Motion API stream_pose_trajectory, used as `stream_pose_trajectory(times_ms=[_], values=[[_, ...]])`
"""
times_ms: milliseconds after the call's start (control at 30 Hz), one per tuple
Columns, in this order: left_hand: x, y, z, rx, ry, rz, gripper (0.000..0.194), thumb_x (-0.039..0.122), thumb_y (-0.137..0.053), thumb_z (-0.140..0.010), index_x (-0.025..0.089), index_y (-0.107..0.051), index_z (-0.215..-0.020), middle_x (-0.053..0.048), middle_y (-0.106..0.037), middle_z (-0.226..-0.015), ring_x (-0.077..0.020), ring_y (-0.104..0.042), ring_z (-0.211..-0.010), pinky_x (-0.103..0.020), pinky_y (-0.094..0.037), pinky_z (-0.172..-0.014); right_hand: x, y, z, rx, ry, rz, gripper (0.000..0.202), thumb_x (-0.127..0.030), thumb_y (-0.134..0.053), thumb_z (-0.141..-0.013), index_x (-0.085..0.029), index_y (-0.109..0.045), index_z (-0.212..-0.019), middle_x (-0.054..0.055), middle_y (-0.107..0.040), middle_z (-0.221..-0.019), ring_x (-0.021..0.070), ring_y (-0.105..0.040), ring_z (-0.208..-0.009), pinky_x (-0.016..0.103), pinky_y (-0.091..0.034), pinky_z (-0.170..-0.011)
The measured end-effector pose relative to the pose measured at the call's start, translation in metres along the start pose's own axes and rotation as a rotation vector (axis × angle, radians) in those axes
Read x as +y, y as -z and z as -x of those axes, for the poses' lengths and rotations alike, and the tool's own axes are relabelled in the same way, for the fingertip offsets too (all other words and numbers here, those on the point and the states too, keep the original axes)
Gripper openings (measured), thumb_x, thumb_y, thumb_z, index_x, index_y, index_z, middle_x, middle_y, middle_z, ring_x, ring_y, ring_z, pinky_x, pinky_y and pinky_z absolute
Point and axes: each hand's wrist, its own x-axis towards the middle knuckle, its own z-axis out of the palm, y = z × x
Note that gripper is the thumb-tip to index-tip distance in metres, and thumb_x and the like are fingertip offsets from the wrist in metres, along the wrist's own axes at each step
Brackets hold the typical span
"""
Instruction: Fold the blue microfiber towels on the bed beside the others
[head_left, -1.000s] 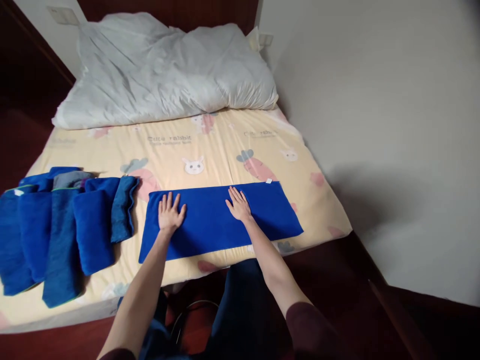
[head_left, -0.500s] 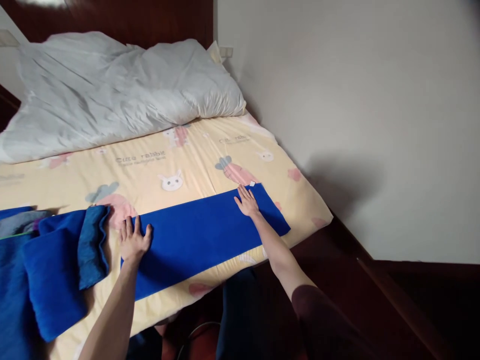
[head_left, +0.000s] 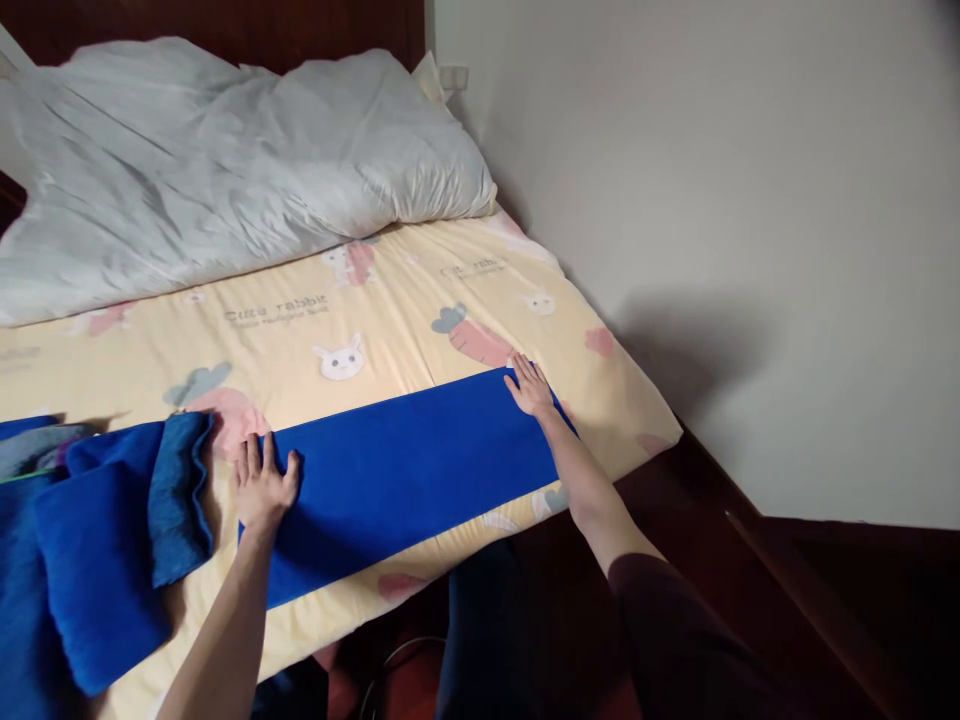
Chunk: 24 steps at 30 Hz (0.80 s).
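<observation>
A long blue towel (head_left: 409, 470) lies folded into a strip across the near edge of a bed with a pale yellow cartoon sheet (head_left: 315, 320). My left hand (head_left: 262, 485) rests flat on the strip's left end, fingers spread. At the strip's far right corner my right hand (head_left: 531, 385) presses flat on the cloth. Neither hand grips anything.
A pile of folded blue towels (head_left: 97, 520) lies on the bed to the left of the strip. A rumpled white duvet (head_left: 225, 160) covers the head of the bed. A white wall (head_left: 712, 200) runs along the bed's right side, above dark floor.
Both hands have slid outward along the towel, from near its middle to its two ends. The view has swung to the right, pushing the towel pile toward the left edge.
</observation>
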Motion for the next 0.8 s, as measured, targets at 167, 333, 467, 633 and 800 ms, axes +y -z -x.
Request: stream_pose_trajectory(times_ms=[167, 333, 467, 633, 800], values=[[-0.002, -0.003, 0.002, -0.016, 0.007, -0.007, 0.073, 0.053, -0.031, -0.103, 0.009, -0.036, -0.161, -0.02, -0.028, -0.169, -0.0345, -0.019, -0.159, -0.052, -0.016, -0.129, 0.012, 0.003, -0.005, -0.025, -0.047, 0.019, 0.072, -0.052, -0.015, -0.107, -0.013, -0.023, -0.166, 0.004, -0.019, -0.173, 0.0168, -0.015, -0.161, 0.041, -0.008, -0.133], [-0.002, -0.002, -0.007, -0.048, 0.039, -0.017, 0.074, 0.051, -0.032, -0.102, 0.007, -0.034, -0.161, -0.02, -0.026, -0.169, -0.0338, -0.017, -0.16, -0.052, -0.015, -0.129, -0.001, 0.018, -0.008, -0.067, -0.068, 0.053, 0.072, -0.048, -0.015, -0.107, -0.007, -0.021, -0.166, 0.008, -0.017, -0.173, 0.0185, -0.013, -0.162, 0.042, -0.007, -0.133], [-0.005, 0.007, 0.009, -0.101, 0.013, 0.01, 0.074, 0.048, -0.03, -0.102, 0.002, -0.036, -0.159, -0.023, -0.024, -0.169, -0.0341, -0.015, -0.16, -0.052, -0.013, -0.129, -0.019, 0.029, 0.041, -0.027, -0.009, 0.068, 0.073, -0.048, -0.015, -0.107, -0.006, -0.015, -0.166, 0.009, -0.013, -0.173, 0.0232, -0.011, -0.162, 0.048, -0.004, -0.133], [-0.014, 0.032, 0.122, -0.136, 0.021, 0.029, 0.069, 0.041, -0.03, -0.102, 0.013, -0.028, -0.165, -0.013, -0.018, -0.173, -0.0295, -0.014, -0.161, -0.053, -0.012, -0.131, 0.001, 0.023, 0.155, -0.087, 0.002, 0.038, 0.07, -0.051, -0.013, -0.106, -0.018, -0.012, -0.169, 0.002, -0.015, -0.173, 0.0224, -0.015, -0.162, 0.046, -0.009, -0.133], [-0.019, 0.062, 0.208, -0.106, 0.063, 0.023, 0.071, 0.039, -0.028, -0.102, 0.01, -0.019, -0.166, -0.014, -0.013, -0.174, -0.0293, -0.013, -0.161, -0.052, -0.013, -0.131, 0.025, 0.026, 0.185, -0.108, -0.104, 0.045, 0.074, -0.055, -0.011, -0.105, -0.016, -0.011, -0.168, 0.002, -0.008, -0.174, 0.0199, -0.008, -0.162, 0.044, -0.005, -0.134]])
